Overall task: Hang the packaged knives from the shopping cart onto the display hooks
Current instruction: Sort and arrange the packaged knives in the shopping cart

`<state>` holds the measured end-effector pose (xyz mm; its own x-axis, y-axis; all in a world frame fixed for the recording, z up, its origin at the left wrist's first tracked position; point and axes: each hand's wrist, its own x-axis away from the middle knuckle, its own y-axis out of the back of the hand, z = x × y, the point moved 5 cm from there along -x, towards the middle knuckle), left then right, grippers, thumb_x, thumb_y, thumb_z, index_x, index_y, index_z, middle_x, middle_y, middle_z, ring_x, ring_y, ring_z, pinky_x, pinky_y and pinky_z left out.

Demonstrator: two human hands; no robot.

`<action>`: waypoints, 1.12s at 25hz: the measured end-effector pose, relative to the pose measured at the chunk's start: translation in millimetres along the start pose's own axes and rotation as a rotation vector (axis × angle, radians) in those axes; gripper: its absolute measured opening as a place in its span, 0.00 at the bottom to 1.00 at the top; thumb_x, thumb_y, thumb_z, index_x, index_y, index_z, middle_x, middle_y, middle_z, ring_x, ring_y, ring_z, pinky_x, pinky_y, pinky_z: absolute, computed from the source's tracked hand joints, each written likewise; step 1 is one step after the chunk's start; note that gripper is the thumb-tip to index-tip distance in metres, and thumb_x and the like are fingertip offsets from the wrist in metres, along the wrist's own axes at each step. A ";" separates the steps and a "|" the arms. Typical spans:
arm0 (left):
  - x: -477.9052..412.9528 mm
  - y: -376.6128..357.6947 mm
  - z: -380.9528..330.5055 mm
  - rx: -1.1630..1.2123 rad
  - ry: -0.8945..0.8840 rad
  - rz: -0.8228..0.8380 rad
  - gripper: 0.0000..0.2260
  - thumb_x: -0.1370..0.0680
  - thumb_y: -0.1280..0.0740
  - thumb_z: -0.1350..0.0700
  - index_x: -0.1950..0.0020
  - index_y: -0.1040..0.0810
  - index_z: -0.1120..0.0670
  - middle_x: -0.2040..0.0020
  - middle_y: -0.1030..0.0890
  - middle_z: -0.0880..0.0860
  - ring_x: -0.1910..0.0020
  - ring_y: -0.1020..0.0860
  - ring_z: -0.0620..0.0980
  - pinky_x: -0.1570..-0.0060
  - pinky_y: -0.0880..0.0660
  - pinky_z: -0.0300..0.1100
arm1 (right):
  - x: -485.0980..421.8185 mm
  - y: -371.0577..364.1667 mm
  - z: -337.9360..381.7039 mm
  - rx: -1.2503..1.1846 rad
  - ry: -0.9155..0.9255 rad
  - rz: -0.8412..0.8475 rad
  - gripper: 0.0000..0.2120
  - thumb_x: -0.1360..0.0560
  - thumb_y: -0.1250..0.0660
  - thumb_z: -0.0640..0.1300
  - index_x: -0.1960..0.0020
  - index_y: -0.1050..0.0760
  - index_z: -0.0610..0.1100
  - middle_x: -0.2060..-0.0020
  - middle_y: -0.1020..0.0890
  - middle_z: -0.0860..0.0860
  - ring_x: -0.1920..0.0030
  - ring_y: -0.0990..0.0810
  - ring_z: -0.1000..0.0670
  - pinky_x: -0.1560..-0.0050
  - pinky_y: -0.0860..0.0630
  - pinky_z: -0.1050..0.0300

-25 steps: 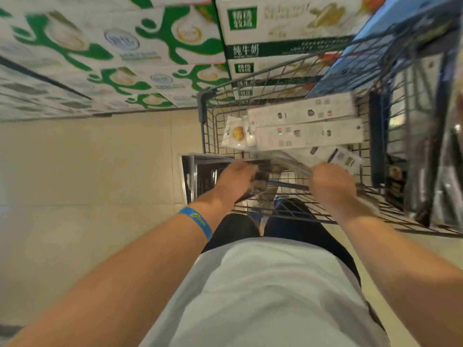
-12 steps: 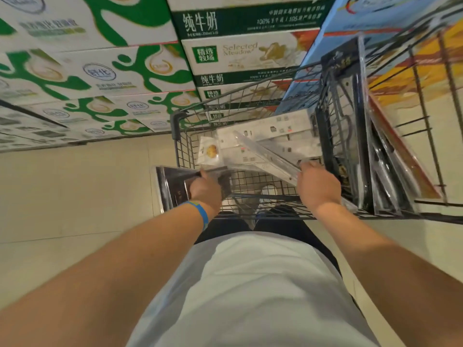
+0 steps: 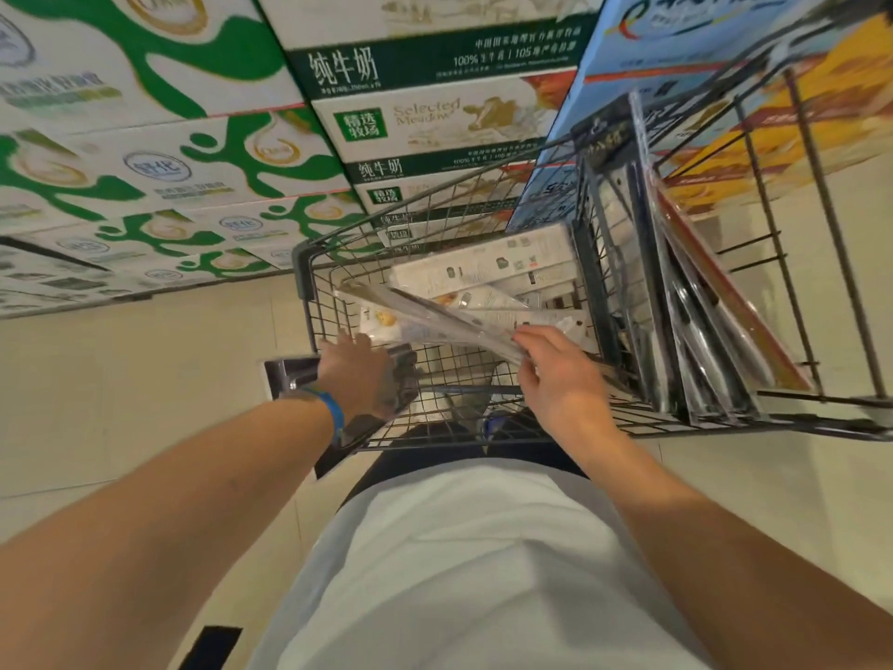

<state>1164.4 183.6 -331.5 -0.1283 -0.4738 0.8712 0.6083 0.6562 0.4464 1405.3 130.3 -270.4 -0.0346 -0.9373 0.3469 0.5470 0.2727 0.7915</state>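
The wire shopping cart point(image 3: 301, 268) stands in front of me. My right hand point(image 3: 555, 374) grips the near end of a long clear packaged knife point(image 3: 435, 317), which slants up and left over the basket. My left hand point(image 3: 360, 374) rests at the cart's near left corner, closed on a stack of dark packaged knives point(image 3: 289, 379) that juts out left of the cart. Flat white packages point(image 3: 488, 268) lie in the basket. More dark packaged knives point(image 3: 647, 282) stand upright along the cart's right side. No display hooks are in view.
Stacked milk cartons point(image 3: 435, 123) with green and white print fill the wall beyond the cart. A blue carton point(image 3: 676, 45) stands behind the cart's right side. Beige floor tiles point(image 3: 145, 379) lie to the left. My white shirt point(image 3: 473, 573) fills the lower middle.
My right hand has raised the clear packaged knife, whose far end now points up and left across the basket. My left hand has stayed at the dark stack. The view has tilted upward.
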 end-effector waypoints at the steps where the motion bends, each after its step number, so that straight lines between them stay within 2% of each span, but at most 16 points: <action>1: 0.5 -1.5 2.5 0.021 0.026 0.010 0.45 0.33 0.31 0.26 0.25 0.34 0.51 0.33 0.25 0.56 0.35 0.26 0.59 0.33 0.30 0.59 | -3.3 -0.7 3.0 -0.004 0.004 0.000 0.19 0.20 0.34 0.39 0.29 0.24 0.45 0.33 0.23 0.52 0.37 0.22 0.49 0.32 0.27 0.52; 3: -1.9 -0.5 2.2 -0.018 0.009 0.073 0.42 0.33 0.29 0.27 0.29 0.30 0.53 0.46 0.21 0.52 0.45 0.21 0.54 0.38 0.26 0.51 | -11.1 -2.3 8.7 0.008 0.023 -0.006 0.20 0.21 0.34 0.38 0.29 0.24 0.44 0.32 0.23 0.51 0.36 0.23 0.49 0.30 0.30 0.53; 5: -7.1 7.8 3.5 -0.056 -0.045 0.122 0.39 0.32 0.27 0.30 0.31 0.28 0.52 0.56 0.25 0.50 0.49 0.22 0.53 0.42 0.26 0.48 | -17.9 -1.4 16.2 0.029 0.076 -0.043 0.20 0.21 0.33 0.35 0.30 0.23 0.41 0.32 0.22 0.48 0.35 0.23 0.47 0.30 0.34 0.57; 6: -8.7 10.5 6.8 -0.044 -0.057 0.146 0.39 0.32 0.27 0.30 0.29 0.29 0.52 0.55 0.25 0.50 0.46 0.22 0.53 0.42 0.26 0.49 | -21.2 -1.1 20.8 0.036 0.105 -0.060 0.20 0.22 0.32 0.34 0.31 0.23 0.40 0.33 0.21 0.47 0.34 0.23 0.46 0.30 0.36 0.58; 9: -15.2 5.2 17.0 0.052 -0.062 0.174 0.42 0.31 0.29 0.29 0.25 0.33 0.51 0.39 0.22 0.53 0.38 0.23 0.57 0.40 0.26 0.52 | -32.8 -5.2 30.0 0.092 0.206 -0.069 0.20 0.22 0.33 0.33 0.31 0.23 0.38 0.33 0.21 0.45 0.33 0.23 0.45 0.28 0.36 0.55; 10: -18.9 5.0 15.7 0.110 -0.084 0.108 0.41 0.31 0.31 0.26 0.27 0.32 0.51 0.38 0.23 0.53 0.40 0.22 0.57 0.41 0.25 0.52 | -38.7 -8.9 30.9 0.113 0.236 -0.062 0.19 0.23 0.33 0.32 0.32 0.23 0.37 0.34 0.21 0.44 0.34 0.23 0.45 0.28 0.35 0.54; 12: -29.7 9.5 8.3 0.252 -0.080 -0.056 0.38 0.29 0.38 0.24 0.34 0.26 0.54 0.42 0.21 0.53 0.46 0.22 0.54 0.48 0.24 0.48 | -57.1 -18.7 28.5 0.155 0.249 -0.028 0.19 0.23 0.34 0.31 0.33 0.22 0.36 0.35 0.20 0.44 0.35 0.22 0.45 0.29 0.31 0.52; 15: -48.7 10.0 -11.6 0.324 -0.016 -0.155 0.27 0.20 0.41 0.34 0.36 0.24 0.56 0.42 0.21 0.54 0.44 0.22 0.54 0.40 0.26 0.51 | -93.9 -43.1 15.6 0.252 0.203 0.092 0.21 0.23 0.35 0.30 0.31 0.24 0.39 0.35 0.22 0.46 0.36 0.23 0.47 0.31 0.28 0.51; 16: -56.5 7.7 -21.7 0.412 0.018 -0.150 0.25 0.19 0.40 0.38 0.33 0.25 0.56 0.40 0.22 0.55 0.42 0.23 0.54 0.39 0.26 0.52 | -108.3 -55.9 10.3 0.299 0.194 0.132 0.21 0.23 0.35 0.29 0.31 0.24 0.40 0.35 0.22 0.46 0.37 0.23 0.47 0.31 0.27 0.51; 18: -72.2 5.1 -41.8 0.716 0.063 -0.141 0.26 0.19 0.39 0.38 0.31 0.26 0.56 0.42 0.23 0.55 0.44 0.22 0.54 0.49 0.24 0.49 | -134.8 -79.8 5.3 0.360 0.214 0.178 0.21 0.24 0.34 0.28 0.33 0.24 0.40 0.39 0.22 0.47 0.39 0.23 0.47 0.34 0.25 0.50; 19: -82.7 4.3 -49.8 0.914 0.061 -0.120 0.26 0.20 0.39 0.37 0.32 0.26 0.56 0.47 0.23 0.53 0.48 0.22 0.52 0.54 0.25 0.46 | -147.9 -89.7 4.9 0.357 0.228 0.167 0.20 0.25 0.34 0.28 0.35 0.23 0.40 0.40 0.22 0.46 0.40 0.23 0.46 0.35 0.24 0.50; 21: -101.5 1.5 -57.3 1.260 0.104 -0.097 0.25 0.18 0.43 0.37 0.33 0.24 0.54 0.51 0.22 0.51 0.56 0.25 0.49 0.57 0.29 0.43 | -174.3 -103.5 1.1 0.333 0.253 0.047 0.16 0.24 0.36 0.30 0.38 0.23 0.39 0.42 0.22 0.45 0.39 0.25 0.44 0.37 0.26 0.50; 22: -111.1 -3.0 -59.0 1.311 0.139 -0.101 0.23 0.18 0.44 0.39 0.33 0.24 0.53 0.51 0.20 0.52 0.58 0.25 0.49 0.59 0.30 0.42 | -186.7 -109.5 -4.7 0.355 0.251 -0.031 0.15 0.23 0.38 0.32 0.38 0.24 0.39 0.42 0.22 0.45 0.39 0.25 0.44 0.38 0.27 0.50; 24: -125.9 -16.3 -65.2 1.215 0.134 -0.097 0.21 0.17 0.43 0.43 0.31 0.25 0.53 0.50 0.18 0.51 0.60 0.24 0.48 0.65 0.31 0.39 | -203.5 -126.4 -24.0 0.505 0.177 -0.088 0.14 0.23 0.35 0.35 0.37 0.26 0.40 0.40 0.24 0.42 0.39 0.27 0.42 0.38 0.28 0.49; 26: -137.3 -35.4 -77.1 1.126 0.112 -0.039 0.20 0.18 0.40 0.45 0.31 0.25 0.54 0.44 0.18 0.54 0.53 0.20 0.53 0.63 0.28 0.40 | -207.4 -155.3 -48.5 0.615 0.028 0.049 0.23 0.24 0.28 0.43 0.32 0.30 0.41 0.36 0.27 0.41 0.37 0.28 0.41 0.41 0.27 0.47; 28: -142.6 -53.0 -88.0 1.157 0.144 -0.032 0.18 0.18 0.39 0.46 0.34 0.24 0.54 0.42 0.19 0.55 0.49 0.20 0.54 0.56 0.23 0.44 | -193.9 -185.0 -62.0 0.573 0.023 0.196 0.32 0.27 0.25 0.52 0.29 0.33 0.42 0.35 0.27 0.41 0.36 0.27 0.41 0.44 0.24 0.46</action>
<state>1219.4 164.6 -497.4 0.0044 -0.5134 0.8581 -0.4808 0.7513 0.4520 1362.7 248.1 -515.2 0.0432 -0.8605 0.5077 0.0035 0.5083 0.8612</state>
